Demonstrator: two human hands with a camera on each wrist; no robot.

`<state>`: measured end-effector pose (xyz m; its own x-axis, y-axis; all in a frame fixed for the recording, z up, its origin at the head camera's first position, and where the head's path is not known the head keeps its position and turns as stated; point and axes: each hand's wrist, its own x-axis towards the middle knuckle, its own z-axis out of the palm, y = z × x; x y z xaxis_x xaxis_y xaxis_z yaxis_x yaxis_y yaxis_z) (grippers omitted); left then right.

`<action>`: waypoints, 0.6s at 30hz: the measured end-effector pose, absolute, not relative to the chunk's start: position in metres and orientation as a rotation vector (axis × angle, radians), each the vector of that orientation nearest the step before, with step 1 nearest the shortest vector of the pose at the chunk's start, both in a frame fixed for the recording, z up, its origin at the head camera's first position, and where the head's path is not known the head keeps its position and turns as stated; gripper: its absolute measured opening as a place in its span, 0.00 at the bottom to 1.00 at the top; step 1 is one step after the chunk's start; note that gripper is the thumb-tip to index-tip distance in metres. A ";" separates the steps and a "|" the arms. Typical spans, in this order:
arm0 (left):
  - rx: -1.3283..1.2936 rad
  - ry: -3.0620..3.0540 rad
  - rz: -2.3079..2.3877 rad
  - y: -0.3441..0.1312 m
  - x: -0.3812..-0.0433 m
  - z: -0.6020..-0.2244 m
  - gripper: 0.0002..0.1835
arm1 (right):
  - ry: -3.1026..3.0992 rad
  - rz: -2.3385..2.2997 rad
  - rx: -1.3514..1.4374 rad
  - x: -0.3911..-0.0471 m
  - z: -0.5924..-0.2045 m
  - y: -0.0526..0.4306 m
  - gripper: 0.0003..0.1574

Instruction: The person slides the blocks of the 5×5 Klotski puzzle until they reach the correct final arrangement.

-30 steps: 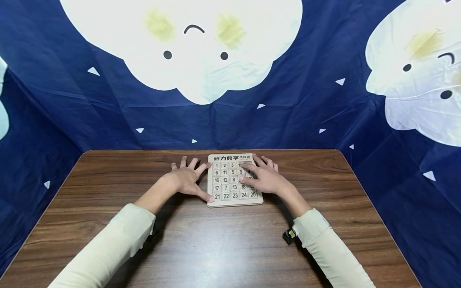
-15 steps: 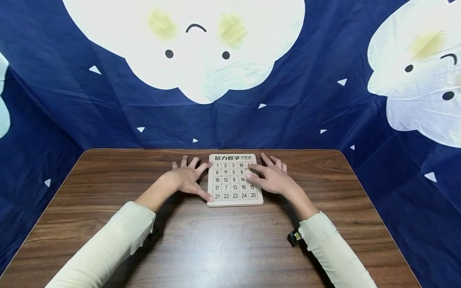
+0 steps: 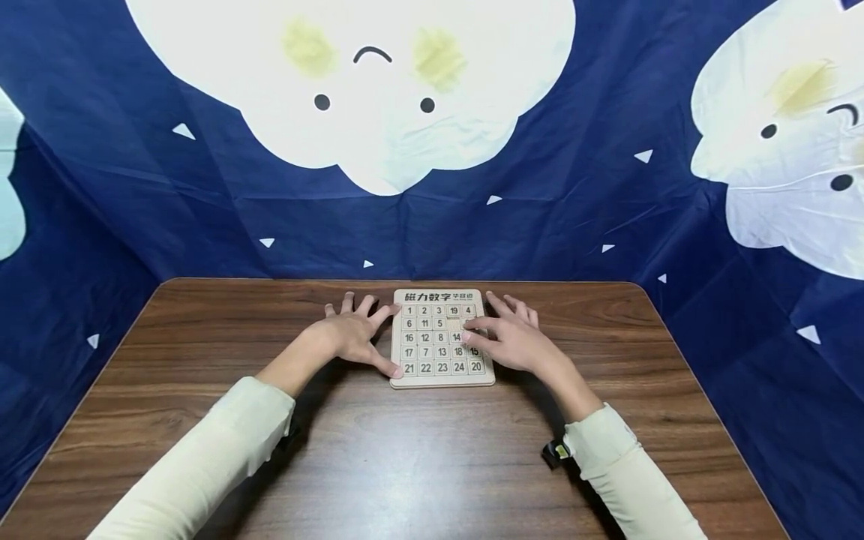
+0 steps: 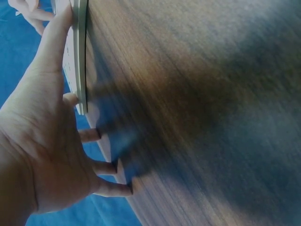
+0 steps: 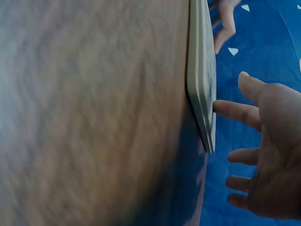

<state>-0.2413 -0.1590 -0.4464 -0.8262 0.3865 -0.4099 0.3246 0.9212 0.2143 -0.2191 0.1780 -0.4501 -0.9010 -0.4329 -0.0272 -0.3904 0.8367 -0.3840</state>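
Observation:
A pale wooden number slide puzzle (image 3: 442,381) lies flat on the table in the head view, its rows of numbered square tiles facing up. My left hand (image 3: 354,336) steadies its left side with fingers spread; thumb and index finger touch the frame, and the other fingertips rest on the table. From the right, my right hand (image 3: 516,341) lays its index fingertip on the second row's right end, hiding the tile there. A bare slot (image 3: 454,324) shows just left of that finger. In the right wrist view, the index finger (image 5: 235,112) meets the board's face, thumb raised apart.
The puzzle sits near the back edge of the brown wood-grain table (image 3: 398,465). Behind it and at both sides hangs a dark blue cloth (image 3: 304,217) with white clouds and small triangles. Both sleeves are pale, and a small black device (image 3: 555,453) sits at the right cuff.
The 4 tile has moved up into the top right corner. The 9 has since left its place in column four, where the slot now shows. My right hand shifted right; the left stayed.

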 end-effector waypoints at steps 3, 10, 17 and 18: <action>0.516 2.623 0.189 -0.159 -0.242 -0.447 0.78 | 2.930 -0.583 -0.637 -0.223 -0.449 0.179 0.25; 0.506 2.620 0.182 -0.161 -0.243 -0.449 0.79 | 2.853 -0.612 -0.672 -0.234 -0.454 0.164 0.36; 0.497 2.617 0.188 -0.160 -0.243 -0.450 0.78 | 2.820 -0.611 -0.679 -0.225 -0.456 0.165 0.34; 0.496 2.617 0.189 -0.160 -0.243 -0.450 0.78 | 2.811 -0.617 -0.686 -0.223 -0.454 0.166 0.34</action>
<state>-0.2426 -0.1599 -0.4495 -0.8257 0.3763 -0.4202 0.3122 0.9253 0.2152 -0.2230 0.1660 -0.4544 -0.8767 -0.4749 -0.0767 -0.3992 0.8071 -0.4351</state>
